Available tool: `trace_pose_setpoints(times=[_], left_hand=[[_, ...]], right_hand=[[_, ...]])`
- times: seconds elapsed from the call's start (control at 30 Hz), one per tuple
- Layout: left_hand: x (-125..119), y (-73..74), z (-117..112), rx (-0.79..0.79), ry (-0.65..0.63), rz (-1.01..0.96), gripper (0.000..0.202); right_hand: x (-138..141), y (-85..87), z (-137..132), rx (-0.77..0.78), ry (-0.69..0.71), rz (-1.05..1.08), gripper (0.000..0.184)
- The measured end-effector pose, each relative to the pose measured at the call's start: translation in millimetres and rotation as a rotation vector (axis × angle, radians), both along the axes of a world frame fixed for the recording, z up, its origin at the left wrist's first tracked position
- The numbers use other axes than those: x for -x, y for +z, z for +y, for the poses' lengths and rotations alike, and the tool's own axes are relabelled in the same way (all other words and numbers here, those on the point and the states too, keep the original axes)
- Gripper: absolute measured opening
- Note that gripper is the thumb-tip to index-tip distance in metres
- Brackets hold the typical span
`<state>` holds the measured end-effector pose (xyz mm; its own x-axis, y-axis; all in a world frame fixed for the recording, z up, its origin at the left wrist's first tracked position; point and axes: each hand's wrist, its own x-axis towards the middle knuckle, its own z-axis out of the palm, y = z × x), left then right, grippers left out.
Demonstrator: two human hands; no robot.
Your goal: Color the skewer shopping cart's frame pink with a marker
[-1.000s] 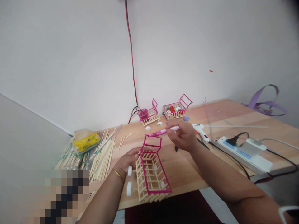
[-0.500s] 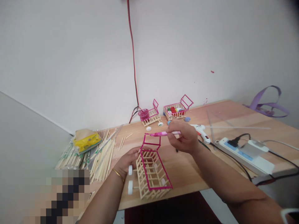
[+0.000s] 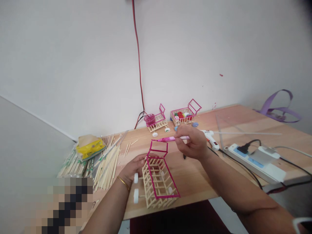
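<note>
The right hand pinches a brush above the handle of a stick cart.
Its fingers are clamped together on the pale shaft, the pink tip at the left end of the handle's far bar; the left hand touches the cart's far-left corner, its fingers partly hidden by the bars, so I cannot tell whether they grip; the cart is near the table's front edge, pink along rim and handle, bare wood below, with white wheels; beyond the brush are a smaller-looking cart with a pink cup and another cart holding colored pots; loose sticks lie leftward, a glue gun and power strip rightward.
</note>
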<state>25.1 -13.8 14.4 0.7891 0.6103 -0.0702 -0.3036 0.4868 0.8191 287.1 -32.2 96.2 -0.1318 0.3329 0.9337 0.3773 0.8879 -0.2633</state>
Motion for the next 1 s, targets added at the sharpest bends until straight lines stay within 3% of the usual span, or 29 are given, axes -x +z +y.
trace_pose_setpoints(times=[1.0], left_hand=[[-1.5, 2.5, 0.2, 0.003, 0.004, 0.011, 0.051]], right_hand=[[2.2, -1.7, 0.8, -0.03, 0.009, -0.003, 0.023]])
